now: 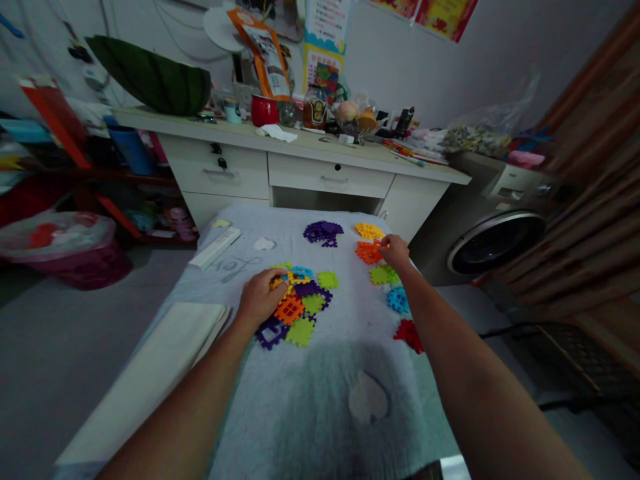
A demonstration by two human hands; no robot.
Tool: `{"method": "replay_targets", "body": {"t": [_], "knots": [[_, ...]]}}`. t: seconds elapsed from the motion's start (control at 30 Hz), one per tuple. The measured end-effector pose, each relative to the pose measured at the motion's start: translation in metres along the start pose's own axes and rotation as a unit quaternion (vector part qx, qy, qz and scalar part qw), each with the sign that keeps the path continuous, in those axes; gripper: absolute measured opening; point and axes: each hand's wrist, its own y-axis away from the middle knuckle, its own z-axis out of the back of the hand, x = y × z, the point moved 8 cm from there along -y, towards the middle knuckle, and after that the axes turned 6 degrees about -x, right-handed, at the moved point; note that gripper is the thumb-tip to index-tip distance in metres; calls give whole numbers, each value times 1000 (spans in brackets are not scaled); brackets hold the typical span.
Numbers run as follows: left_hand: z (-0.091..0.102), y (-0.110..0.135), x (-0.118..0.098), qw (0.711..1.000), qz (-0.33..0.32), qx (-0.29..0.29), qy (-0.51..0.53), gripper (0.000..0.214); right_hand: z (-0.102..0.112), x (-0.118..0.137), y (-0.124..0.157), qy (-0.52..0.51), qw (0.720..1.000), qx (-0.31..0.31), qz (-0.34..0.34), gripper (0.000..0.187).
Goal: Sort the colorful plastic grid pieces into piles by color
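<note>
My left hand [260, 297] is at the far left edge of a mixed heap of flat, notched plastic building tiles. Its fingers are closed on a yellow tile [290, 280]. An orange tile [289, 310], a blue tile [303, 272], green tiles [301, 331] and purple tiles [271, 333] lie around it. My right hand [396, 253] pinches an orange tile at the orange pile [367, 253]. Along that side run a yellow pile [369, 231], a green pile [383, 275], blue tiles [397, 300] and red tiles [410, 335]. A purple pile [323, 233] lies at the back.
A pale cloth [325, 407] covers the table. A long white box [215, 248] and folded cream fabric [170, 347] lie on the left. Behind stands a white drawer desk [300, 172] bearing a cut watermelon [160, 80]. A washing machine [480, 220] is at right.
</note>
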Motion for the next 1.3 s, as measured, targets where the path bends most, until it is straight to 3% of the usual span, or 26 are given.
{"method": "replay_targets", "body": {"t": [0.17, 0.3, 0.43, 0.57, 0.63, 0.73, 0.83, 1.07, 1.2, 1.3], "knots": [[1, 0, -2, 1000, -1, 3, -5, 41, -12, -13, -7, -4, 999, 14, -38, 32], [2, 0, -3, 1000, -2, 0, -7, 40, -6, -3, 2, -20, 999, -13, -22, 36], [1, 0, -3, 1000, -2, -2, -5, 39, -2, 38, 32, -63, 994, -22, 87, 30], [2, 0, -3, 1000, -3, -4, 3, 38, -25, 92, 94, -113, 950, 113, 267, 29], [2, 1, -4, 1000, 0, -3, 3, 38, -39, 106, 123, -104, 934, 166, 299, 45], [3, 2, -5, 1000, 3, 1, 1, 39, -51, 111, 143, -88, 938, 182, 283, 56], [3, 2, -5, 1000, 3, 2, -2, 39, -53, 112, 148, -91, 942, 168, 276, 49], [3, 1, -5, 1000, -3, -3, 2, 38, -37, 109, 147, -126, 938, 116, 300, 20], [3, 2, -5, 1000, 4, 0, -2, 37, -26, 102, 140, -150, 950, 74, 262, 27], [4, 2, -6, 1000, 3, 0, 2, 38, -23, 95, 135, -191, 954, 75, 217, 24]]}}
